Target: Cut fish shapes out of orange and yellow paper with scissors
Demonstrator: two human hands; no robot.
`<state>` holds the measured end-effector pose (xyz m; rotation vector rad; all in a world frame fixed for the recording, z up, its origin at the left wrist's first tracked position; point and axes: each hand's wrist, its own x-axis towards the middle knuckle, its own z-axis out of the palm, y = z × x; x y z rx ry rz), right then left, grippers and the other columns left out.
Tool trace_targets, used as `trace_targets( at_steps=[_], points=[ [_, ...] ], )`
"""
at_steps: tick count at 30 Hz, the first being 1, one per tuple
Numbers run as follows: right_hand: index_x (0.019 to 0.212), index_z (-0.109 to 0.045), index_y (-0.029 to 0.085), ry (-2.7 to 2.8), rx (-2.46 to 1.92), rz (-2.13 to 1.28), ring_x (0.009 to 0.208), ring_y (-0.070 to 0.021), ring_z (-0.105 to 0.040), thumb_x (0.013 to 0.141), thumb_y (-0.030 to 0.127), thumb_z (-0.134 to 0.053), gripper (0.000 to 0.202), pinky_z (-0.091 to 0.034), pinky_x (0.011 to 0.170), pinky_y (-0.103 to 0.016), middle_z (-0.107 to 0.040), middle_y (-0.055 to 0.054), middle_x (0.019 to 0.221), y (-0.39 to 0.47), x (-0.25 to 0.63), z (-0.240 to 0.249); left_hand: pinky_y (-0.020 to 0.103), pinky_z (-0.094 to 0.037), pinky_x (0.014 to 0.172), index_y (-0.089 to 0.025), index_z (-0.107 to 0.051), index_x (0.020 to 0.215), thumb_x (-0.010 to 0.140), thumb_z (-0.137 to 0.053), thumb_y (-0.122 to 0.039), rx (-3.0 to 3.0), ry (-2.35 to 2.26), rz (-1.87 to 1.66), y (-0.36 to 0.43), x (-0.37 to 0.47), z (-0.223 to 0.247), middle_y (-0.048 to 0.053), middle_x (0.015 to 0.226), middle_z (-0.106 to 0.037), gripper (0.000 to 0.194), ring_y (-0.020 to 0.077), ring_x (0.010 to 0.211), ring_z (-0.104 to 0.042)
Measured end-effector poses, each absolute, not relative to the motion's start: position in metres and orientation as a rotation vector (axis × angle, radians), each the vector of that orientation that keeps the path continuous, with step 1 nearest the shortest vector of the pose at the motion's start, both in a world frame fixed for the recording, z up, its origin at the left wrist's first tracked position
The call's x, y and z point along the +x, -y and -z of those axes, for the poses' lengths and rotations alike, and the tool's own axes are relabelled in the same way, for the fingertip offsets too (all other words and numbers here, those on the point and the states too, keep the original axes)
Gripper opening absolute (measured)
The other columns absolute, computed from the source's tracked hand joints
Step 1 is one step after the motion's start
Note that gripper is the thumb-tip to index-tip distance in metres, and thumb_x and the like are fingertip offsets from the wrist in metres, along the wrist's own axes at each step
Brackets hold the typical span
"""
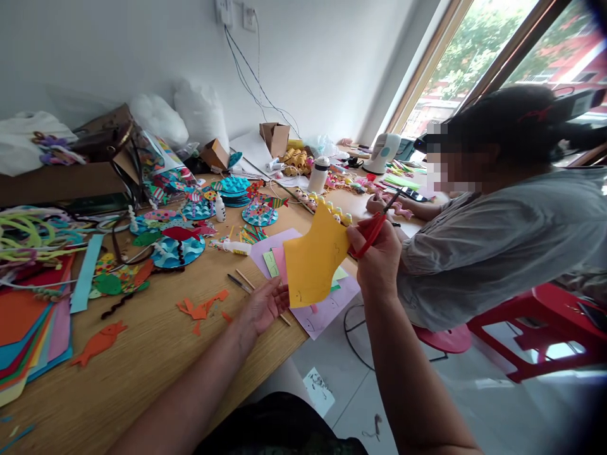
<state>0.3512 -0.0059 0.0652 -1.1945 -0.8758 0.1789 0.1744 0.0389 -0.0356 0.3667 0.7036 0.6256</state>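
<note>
A sheet of yellow paper (310, 262) with curved cut edges and small pencil marks is held up over the table's front edge. My right hand (382, 259) is closed around red-handled scissors (372, 234), blades pointing up and away. The paper's right edge meets the fingers of that same hand. By the paper's lower left edge, my left hand (265, 308) is palm up, fingers loosely apart; whether the fingertips touch the sheet I cannot tell. Beneath lies a lilac sheet (322, 322) with smaller coloured pieces, partly hidden by the yellow paper.
Orange scraps (202, 308) and an orange paper fish (100, 341) lie on the wooden table (156, 354). Blue discs with paper fish (177, 251), a glue bottle (220, 207) and coloured sheets (28, 322) are further left. A co-worker (502, 240) sits at right, near a red stool (545, 322).
</note>
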Motion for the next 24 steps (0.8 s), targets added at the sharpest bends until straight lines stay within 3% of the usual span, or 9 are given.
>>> trace_targets(
  at_steps=[5, 10, 12, 15, 21, 24],
  points=[
    [0.08, -0.056, 0.02, 0.945, -1.087, -0.23, 0.047, -0.0071, -0.048, 0.071, 0.018, -0.069, 0.016, -0.038, 0.04, -0.019, -0.056, 0.004, 0.069, 0.026, 0.341, -0.077, 0.037, -0.056, 0.073, -0.01, -0.066, 0.09, 0.075, -0.068, -0.018, 0.361, -0.602, -0.533, -0.04, 0.182, 0.035, 0.011, 0.081, -0.075, 0.018, 0.0268, 0.078, -0.072],
    [0.081, -0.059, 0.02, 0.999, -0.944, -0.158, 0.049, -0.0087, -0.05, 0.071, 0.012, -0.068, 0.017, -0.039, 0.039, -0.021, -0.058, 0.003, 0.07, 0.048, 0.331, -0.094, 0.042, -0.053, 0.084, -0.018, -0.063, 0.104, 0.069, -0.07, -0.012, 0.366, -0.51, -0.546, -0.026, 0.168, 0.022, 0.009, 0.099, -0.074, 0.036, 0.0286, 0.095, -0.069],
    [0.083, -0.059, 0.022, 0.99, -0.917, -0.11, 0.048, -0.0097, -0.051, 0.072, 0.011, -0.067, 0.017, -0.04, 0.04, -0.022, -0.059, 0.002, 0.07, 0.056, 0.328, -0.099, 0.042, -0.053, 0.084, -0.021, -0.062, 0.111, 0.068, -0.068, -0.009, 0.387, -0.452, -0.602, -0.018, 0.151, 0.015, 0.008, 0.104, -0.073, 0.044, 0.0282, 0.098, -0.068],
    [0.083, -0.06, 0.024, 0.993, -0.896, -0.06, 0.048, -0.0109, -0.052, 0.072, 0.01, -0.067, 0.019, -0.041, 0.04, -0.024, -0.06, 0.002, 0.07, 0.062, 0.326, -0.101, 0.032, -0.055, 0.078, -0.023, -0.062, 0.114, 0.066, -0.067, -0.006, 0.433, -0.43, -0.747, -0.008, 0.12, 0.003, 0.004, 0.099, -0.075, 0.051, 0.022, 0.09, -0.07],
    [0.08, -0.061, 0.021, 1.073, -0.908, -0.227, 0.046, -0.01, -0.05, 0.071, 0.014, -0.069, 0.014, -0.039, 0.038, -0.024, -0.06, 0.002, 0.068, 0.056, 0.322, -0.095, 0.031, -0.058, 0.071, -0.021, -0.065, 0.114, 0.057, -0.079, -0.018, 0.453, -0.517, -0.827, 0.011, 0.077, -0.01, 0.005, 0.092, -0.077, 0.059, 0.0264, 0.087, -0.071],
    [0.079, -0.06, 0.019, 1.092, -0.982, -0.294, 0.046, -0.0094, -0.051, 0.069, 0.018, -0.071, 0.015, -0.039, 0.038, -0.023, -0.061, 0.002, 0.069, 0.049, 0.318, -0.089, 0.035, -0.057, 0.08, -0.019, -0.066, 0.112, 0.056, -0.083, -0.024, 0.472, -0.717, -0.906, 0.021, 0.069, -0.008, 0.007, 0.095, -0.077, 0.059, 0.0286, 0.094, -0.069]
  ],
)
